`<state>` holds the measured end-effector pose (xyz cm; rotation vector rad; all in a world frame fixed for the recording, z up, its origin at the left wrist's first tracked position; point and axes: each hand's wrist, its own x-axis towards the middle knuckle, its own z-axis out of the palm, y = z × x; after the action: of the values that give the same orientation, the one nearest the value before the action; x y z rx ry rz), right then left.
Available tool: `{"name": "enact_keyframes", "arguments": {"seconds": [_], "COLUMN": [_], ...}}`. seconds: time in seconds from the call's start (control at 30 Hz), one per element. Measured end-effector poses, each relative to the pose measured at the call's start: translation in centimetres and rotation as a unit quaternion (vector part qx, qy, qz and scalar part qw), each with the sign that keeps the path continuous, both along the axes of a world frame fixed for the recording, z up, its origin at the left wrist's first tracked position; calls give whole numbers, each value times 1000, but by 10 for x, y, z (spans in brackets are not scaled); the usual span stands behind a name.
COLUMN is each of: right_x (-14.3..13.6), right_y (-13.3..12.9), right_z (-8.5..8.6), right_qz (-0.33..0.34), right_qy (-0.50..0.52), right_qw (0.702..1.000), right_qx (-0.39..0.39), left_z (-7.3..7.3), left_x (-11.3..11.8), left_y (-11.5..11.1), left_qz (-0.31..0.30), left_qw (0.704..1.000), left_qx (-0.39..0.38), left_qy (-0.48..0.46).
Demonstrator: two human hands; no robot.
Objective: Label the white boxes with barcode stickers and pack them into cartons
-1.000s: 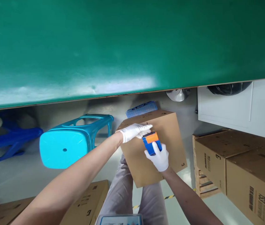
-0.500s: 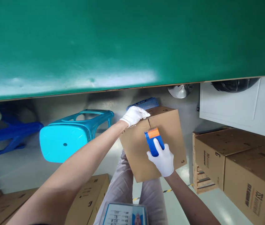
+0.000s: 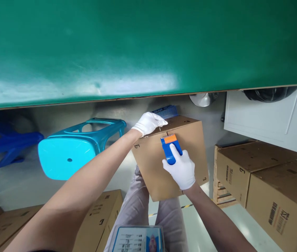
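A brown cardboard box (image 3: 148, 164) stands tilted in front of my legs, a seam running across its top face. My right hand (image 3: 182, 168), in a white glove, is wrapped round a blue and orange tape dispenser (image 3: 171, 149). The dispenser's toothed orange end lies near the seam at the box's far edge. My left hand (image 3: 150, 124), also gloved in white, rests at the far left edge of the box with its fingers pinched together. Whatever those fingers hold, if anything, is too small to name.
A green table (image 3: 138, 49) spans the top of the view. On the left is a turquoise stool (image 3: 67, 155). Beyond the box lies a blue crate (image 3: 168, 111). Cardboard boxes (image 3: 274, 210) stand on a wooden pallet (image 3: 223, 196) at right; another box (image 3: 98, 217) is lower left.
My right hand and the tape dispenser have moved up the box toward its far edge. My left hand has shifted slightly up and left. The whole view has shifted a little.
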<state>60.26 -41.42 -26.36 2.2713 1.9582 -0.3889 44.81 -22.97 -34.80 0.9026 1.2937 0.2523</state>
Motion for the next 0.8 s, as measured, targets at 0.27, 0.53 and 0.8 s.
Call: {"name": "enact_keyframes", "arguments": {"seconds": [0.27,0.53,0.8], "right_x": [-8,-5,-5], "right_y": [14,12,11], "right_z": [-8,-16,-17], "right_qz": [-5,-11,-16], "right_qy": [-16,-11,-13], "right_qw": [999,997,997], "right_qx": [-47,-69,-71], "left_z": [-23,-50,-78], "left_x": [0,9,12], "left_y": [6,0,-4], "left_qz": [-29,-101,-190], "left_qw": [999,993,978], "left_qx": [-19,-42,-24], "left_qy": [18,33,83]}}
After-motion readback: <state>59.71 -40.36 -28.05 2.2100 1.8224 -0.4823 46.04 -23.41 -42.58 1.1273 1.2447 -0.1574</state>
